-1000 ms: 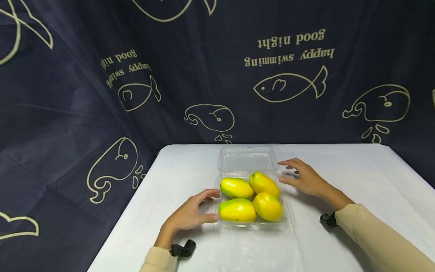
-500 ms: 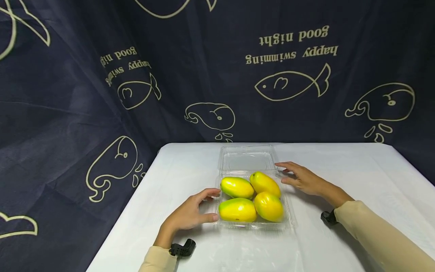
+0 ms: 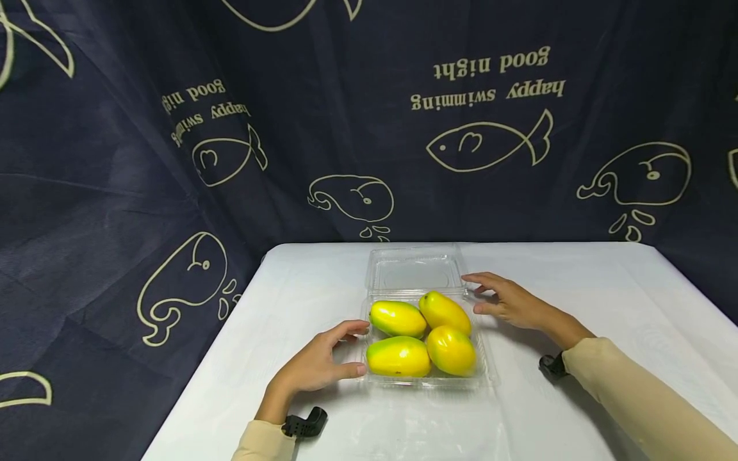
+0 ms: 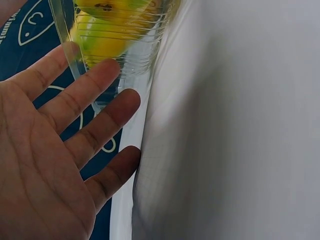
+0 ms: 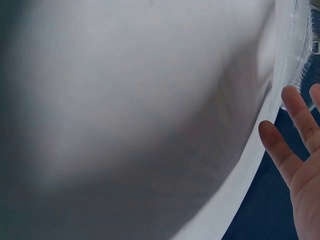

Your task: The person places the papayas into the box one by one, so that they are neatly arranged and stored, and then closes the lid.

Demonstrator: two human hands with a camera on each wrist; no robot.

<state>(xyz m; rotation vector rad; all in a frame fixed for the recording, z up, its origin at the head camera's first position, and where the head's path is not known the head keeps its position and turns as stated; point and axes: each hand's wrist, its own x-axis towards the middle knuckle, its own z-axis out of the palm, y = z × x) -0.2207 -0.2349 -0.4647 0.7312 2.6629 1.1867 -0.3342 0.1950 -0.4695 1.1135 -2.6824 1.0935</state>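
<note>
A clear plastic clamshell box (image 3: 423, 383) sits on the table, its lid (image 3: 415, 274) folded back flat behind it. Several yellow-green mangoes (image 3: 398, 356) lie inside the base. My left hand (image 3: 316, 363) is at the box's left side, thumb and index finger spread along its wall; whether they touch it is unclear. In the left wrist view, the straight fingers of that hand (image 4: 47, 145) point at the ridged wall (image 4: 125, 35). At the box's right, near the hinge, my right hand (image 3: 510, 304) has its fingertips by the lid's edge. The right wrist view shows its fingers (image 5: 280, 150) spread and relaxed.
White cloth covers the table (image 3: 576, 269). A dark blue curtain (image 3: 323, 115) with fish and whale drawings hangs behind it and along the left. Each wrist wears a black camera band (image 3: 305, 424).
My right hand has moved slightly left and in, from beside the box to the lid's right edge near the hinge. The left hand, box and mangoes hold their places; the view shifts slightly.
</note>
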